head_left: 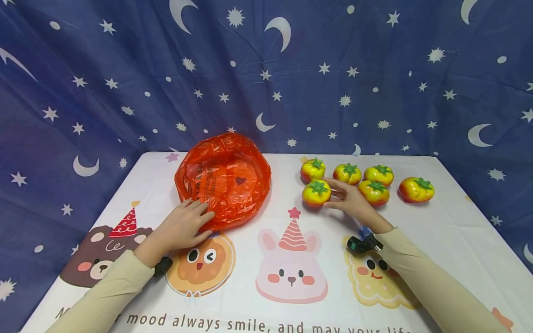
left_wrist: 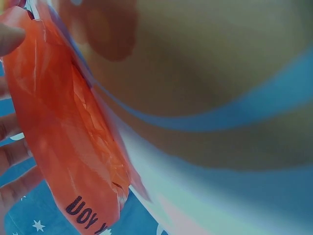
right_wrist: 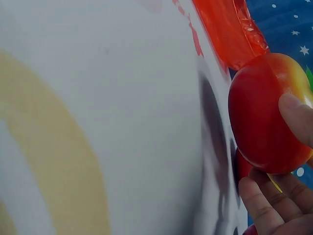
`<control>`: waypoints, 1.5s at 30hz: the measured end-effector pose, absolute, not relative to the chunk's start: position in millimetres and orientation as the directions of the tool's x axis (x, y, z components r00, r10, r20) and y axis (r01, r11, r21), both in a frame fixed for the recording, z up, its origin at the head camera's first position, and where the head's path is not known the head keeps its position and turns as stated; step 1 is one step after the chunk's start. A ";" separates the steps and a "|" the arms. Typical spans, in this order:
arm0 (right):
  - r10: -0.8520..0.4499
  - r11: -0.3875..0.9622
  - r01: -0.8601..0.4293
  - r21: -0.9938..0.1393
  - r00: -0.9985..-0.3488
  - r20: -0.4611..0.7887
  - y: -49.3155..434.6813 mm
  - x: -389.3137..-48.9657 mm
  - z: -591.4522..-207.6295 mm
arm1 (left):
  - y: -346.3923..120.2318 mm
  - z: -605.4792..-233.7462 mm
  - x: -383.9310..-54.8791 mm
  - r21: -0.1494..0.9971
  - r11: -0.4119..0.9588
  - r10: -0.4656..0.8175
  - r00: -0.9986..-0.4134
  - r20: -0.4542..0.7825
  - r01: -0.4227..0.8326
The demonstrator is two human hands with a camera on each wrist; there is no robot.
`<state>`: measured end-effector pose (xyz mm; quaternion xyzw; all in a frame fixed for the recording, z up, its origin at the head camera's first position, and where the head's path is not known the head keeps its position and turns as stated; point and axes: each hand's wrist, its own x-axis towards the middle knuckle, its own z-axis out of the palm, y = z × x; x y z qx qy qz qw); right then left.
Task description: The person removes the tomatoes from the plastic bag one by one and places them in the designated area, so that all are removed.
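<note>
A red plastic bag (head_left: 233, 185) with dark printing stands with its mouth spread wide at the back left. My left hand (head_left: 187, 224) holds its near left rim; in the left wrist view the thumb (left_wrist: 10, 39) lies on the near side of the bag wall (left_wrist: 63, 122) and the fingers are beyond it. With thumb and fingers, my right hand (head_left: 347, 201) grips a red-and-yellow tomato (head_left: 316, 193) with a green leafy top. The right wrist view shows this tomato (right_wrist: 264, 112) just off the tablecloth, its shadow apart from it.
Several similar tomatoes lie around the right hand: one behind it (head_left: 312, 170), others farther right, the outermost (head_left: 416, 189) a little apart. A white tablecloth (head_left: 287, 277) with printed cartoon figures covers the table. A dark blue starry curtain (head_left: 266, 78) hangs behind.
</note>
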<state>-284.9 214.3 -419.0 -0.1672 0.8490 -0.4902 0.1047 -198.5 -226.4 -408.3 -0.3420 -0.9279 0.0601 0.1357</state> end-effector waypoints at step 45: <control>-0.364 0.392 -0.098 -0.915 -0.930 -0.057 222.0 -288.1 -425.0 | -226.7 -408.2 -198.2 -0.204 0.755 0.656 -0.722 0.220 0.623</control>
